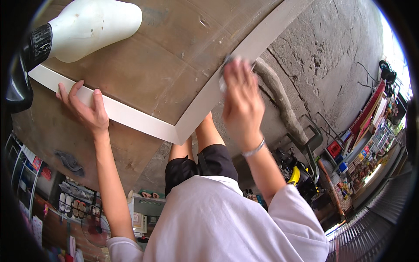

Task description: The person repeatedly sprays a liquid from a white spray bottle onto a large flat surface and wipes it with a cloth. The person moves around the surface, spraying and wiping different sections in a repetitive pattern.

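Observation:
A white flat-barred frame [142,122] lies on a brown board-like surface, its mitred corner pointing towards me. Across its left bar rests my left hand [85,107], the fingers spread and bent over as far as the inner edge, holding the bar. My right hand [244,98] presses down on the right bar and is blurred by motion. Under its fingertips shows a small grey and white piece [223,83], mostly hidden, whose kind I cannot make out. At the upper left, a white rounded container [96,28] with a black ribbed collar and black body lies over the left bar's end.
Cracked concrete floor [323,56] spreads out on the right, with a thick pale log-like piece [277,85] on it. A dark green chair [310,139] stands beyond my right forearm. Lower left are a fan [96,229], shoes [72,205] and a grey cloth [69,161].

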Demonstrator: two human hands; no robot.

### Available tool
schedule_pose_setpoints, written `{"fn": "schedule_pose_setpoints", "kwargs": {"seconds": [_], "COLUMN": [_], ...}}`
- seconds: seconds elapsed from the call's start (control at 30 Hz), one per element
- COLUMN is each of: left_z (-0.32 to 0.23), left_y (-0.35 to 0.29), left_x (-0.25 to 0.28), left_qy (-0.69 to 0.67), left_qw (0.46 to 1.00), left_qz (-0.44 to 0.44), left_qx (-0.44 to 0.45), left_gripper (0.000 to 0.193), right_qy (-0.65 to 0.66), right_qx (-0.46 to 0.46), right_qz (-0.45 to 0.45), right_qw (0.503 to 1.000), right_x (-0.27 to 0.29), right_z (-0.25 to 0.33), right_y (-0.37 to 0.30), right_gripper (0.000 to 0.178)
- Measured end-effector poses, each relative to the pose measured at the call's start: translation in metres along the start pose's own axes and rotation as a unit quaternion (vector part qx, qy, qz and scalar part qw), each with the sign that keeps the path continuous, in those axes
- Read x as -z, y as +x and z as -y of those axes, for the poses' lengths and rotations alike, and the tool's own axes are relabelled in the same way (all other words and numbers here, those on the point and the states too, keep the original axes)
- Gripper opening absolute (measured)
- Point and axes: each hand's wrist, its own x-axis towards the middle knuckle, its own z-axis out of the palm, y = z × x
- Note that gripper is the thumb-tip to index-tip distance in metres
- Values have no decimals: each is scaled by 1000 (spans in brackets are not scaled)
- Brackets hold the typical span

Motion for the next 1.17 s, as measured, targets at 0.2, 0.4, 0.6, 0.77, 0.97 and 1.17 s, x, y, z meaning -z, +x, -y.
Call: {"fn": "schedule_pose_setpoints", "kwargs": {"seconds": [0.2, 0.4, 0.6, 0.77, 0.97, 1.17], "left_z": [2, 0, 0, 0, 2, -1], "left_y": [-2, -4, 0, -3, -3, 4], "left_x": [2, 2, 2, 2, 2, 0], "left_qy": [12, 13, 12, 3, 6, -4], "left_qw": [999, 998, 1000, 1000, 1000, 1000], "left_qz": [28, 20, 10, 14, 23, 1], "left_qx": [25, 50, 14, 15, 20, 6], "left_gripper": [47, 48, 48, 47, 46, 48], "right_qy": [-63, -24, -41, -111, 404, 804], "right_qx": [13, 24, 65, 40, -120, -228], "right_qz": [-169, -165, -25, -184, -262, -192], "right_qw": [984, 986, 997, 976, 868, 514], "right_x": [16, 5, 16, 32, 46, -10], "right_z": [-120, -75, -58, -203, -196, -171], "right_y": [122, 72, 36, 176, 122, -24], "right_gripper": [35, 41, 53, 26, 33, 53]}}
